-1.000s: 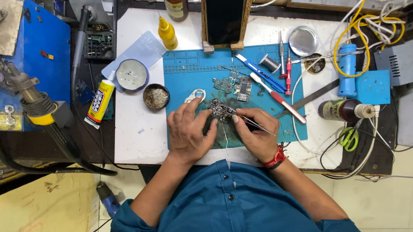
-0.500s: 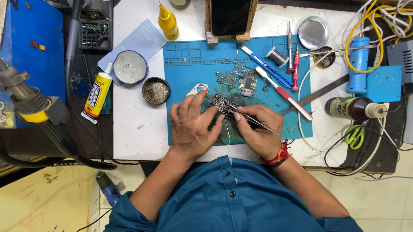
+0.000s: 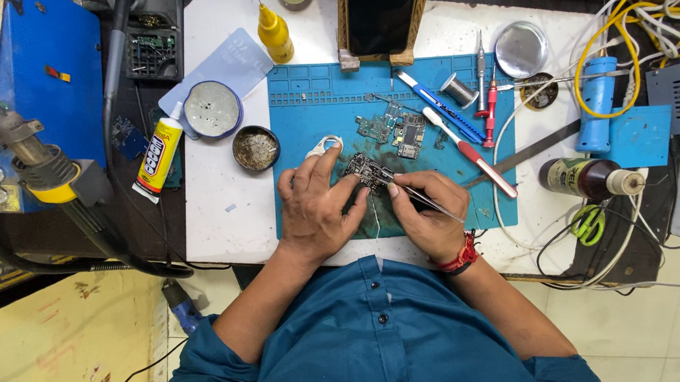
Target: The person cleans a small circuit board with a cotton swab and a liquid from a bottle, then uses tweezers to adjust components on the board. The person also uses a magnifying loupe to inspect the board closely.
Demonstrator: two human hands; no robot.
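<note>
Hands first: my left hand (image 3: 314, 205) pins the small circuit board (image 3: 367, 170) against the blue mat (image 3: 301, 105), fingers spread and pressing its edge. My right hand (image 3: 430, 208) is clamped on metal tweezers (image 3: 426, 200), tips at the board just beside my left fingertips. Board sits between both hands, near the mat's front edge. Just beyond my hands lie loose board pieces (image 3: 396, 130); right of them are a blue-handled tool (image 3: 438, 106) and a red screwdriver (image 3: 489, 106). Left of my left hand are a dark tin (image 3: 256, 147) and a glue tube (image 3: 157, 153) on the worktop (image 3: 221, 216). Risk, as I judge it: tweezers slipping could flick a tiny part off the mat, or scratch the board if my left grip shifts.
</note>
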